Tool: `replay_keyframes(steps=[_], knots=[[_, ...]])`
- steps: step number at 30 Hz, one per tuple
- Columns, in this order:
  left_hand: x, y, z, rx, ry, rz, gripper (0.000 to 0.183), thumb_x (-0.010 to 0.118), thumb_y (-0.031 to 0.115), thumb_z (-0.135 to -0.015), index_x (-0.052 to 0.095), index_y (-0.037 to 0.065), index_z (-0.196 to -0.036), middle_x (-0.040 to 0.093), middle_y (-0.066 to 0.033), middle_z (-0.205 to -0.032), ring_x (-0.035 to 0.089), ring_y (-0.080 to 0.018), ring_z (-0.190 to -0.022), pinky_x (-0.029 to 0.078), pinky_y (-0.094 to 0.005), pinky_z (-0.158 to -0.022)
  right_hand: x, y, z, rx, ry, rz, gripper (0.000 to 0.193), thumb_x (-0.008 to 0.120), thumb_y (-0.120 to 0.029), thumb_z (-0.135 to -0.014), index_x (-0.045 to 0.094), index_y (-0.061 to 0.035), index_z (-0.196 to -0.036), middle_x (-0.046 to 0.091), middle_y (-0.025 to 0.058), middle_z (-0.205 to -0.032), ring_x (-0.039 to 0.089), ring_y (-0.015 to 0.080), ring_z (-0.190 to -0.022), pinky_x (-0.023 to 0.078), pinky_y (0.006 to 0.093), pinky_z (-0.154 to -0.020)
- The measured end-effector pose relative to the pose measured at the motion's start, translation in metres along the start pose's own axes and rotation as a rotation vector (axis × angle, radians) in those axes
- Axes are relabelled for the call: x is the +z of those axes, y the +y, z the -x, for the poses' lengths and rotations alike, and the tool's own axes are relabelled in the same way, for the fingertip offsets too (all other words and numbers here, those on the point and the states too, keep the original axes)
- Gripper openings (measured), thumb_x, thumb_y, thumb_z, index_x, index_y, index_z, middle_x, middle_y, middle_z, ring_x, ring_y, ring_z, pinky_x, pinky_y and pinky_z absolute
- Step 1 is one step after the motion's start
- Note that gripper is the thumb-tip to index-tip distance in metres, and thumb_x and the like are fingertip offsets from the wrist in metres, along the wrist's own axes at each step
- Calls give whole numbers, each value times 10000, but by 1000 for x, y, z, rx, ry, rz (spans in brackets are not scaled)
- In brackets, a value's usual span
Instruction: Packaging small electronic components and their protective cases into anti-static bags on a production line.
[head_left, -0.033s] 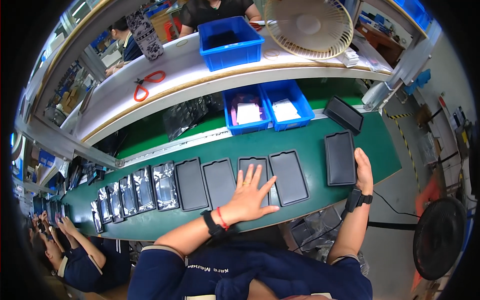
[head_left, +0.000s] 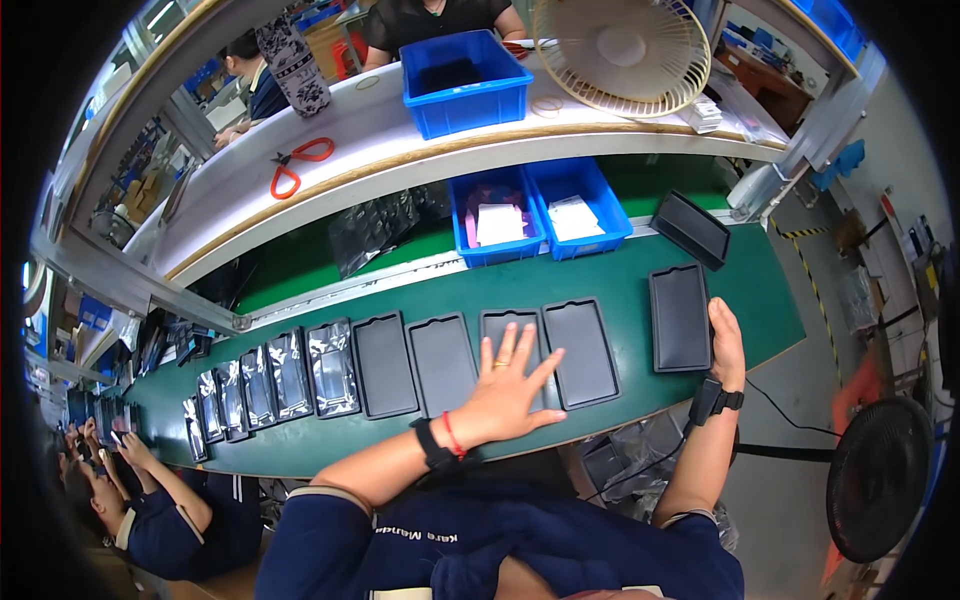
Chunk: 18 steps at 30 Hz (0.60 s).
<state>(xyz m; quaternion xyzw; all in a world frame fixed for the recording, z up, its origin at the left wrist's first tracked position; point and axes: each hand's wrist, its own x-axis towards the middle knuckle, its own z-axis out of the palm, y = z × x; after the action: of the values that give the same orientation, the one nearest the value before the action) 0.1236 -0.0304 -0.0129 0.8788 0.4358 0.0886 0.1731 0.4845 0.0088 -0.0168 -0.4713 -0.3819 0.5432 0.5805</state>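
I see green table (head_left: 632, 300), near edge partly behind left forearm (head_left: 375, 468). Black tray stack (head_left: 680, 320) at right; right hand (head_left: 729, 345) upright along its side, thumb unclear, grip I can't tell. Left hand (head_left: 508, 402) spread open, mostly hiding one tray (head_left: 497, 322).

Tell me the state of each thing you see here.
Left hand: open, fingers spread over one tray
Right hand: at right edge of another tray
Four middle trays: flat, unwrapped
Leftward packages: wrapped in shiny clear film
Red-handled snips: handles apart
Lower blue bins: uncovered, white items inside
Upper fan: cannot tell if running
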Motion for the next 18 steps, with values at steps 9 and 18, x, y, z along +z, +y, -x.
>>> replay_keyframes(steps=[9,18], knots=[[20,4,-20,81,-116,41,635,538,530,-854,398,195,-1375,108,-196,-1510,30,-466,-1377,62,-683,-1032,35,27,10,39,3,29,220,467,-247,-976,495,-100,-815,509,-56,-722,452,18,-637,403,187,-584],[3,-25,23,-59,-62,16,637,555,526,-842,445,113,-1314,135,-209,-1496,54,-466,-1374,69,-696,-1020,95,30,23,-37,-54,60,205,472,-208,-973,476,-98,-800,466,-72,-722,409,10,-647,379,181,-610]])
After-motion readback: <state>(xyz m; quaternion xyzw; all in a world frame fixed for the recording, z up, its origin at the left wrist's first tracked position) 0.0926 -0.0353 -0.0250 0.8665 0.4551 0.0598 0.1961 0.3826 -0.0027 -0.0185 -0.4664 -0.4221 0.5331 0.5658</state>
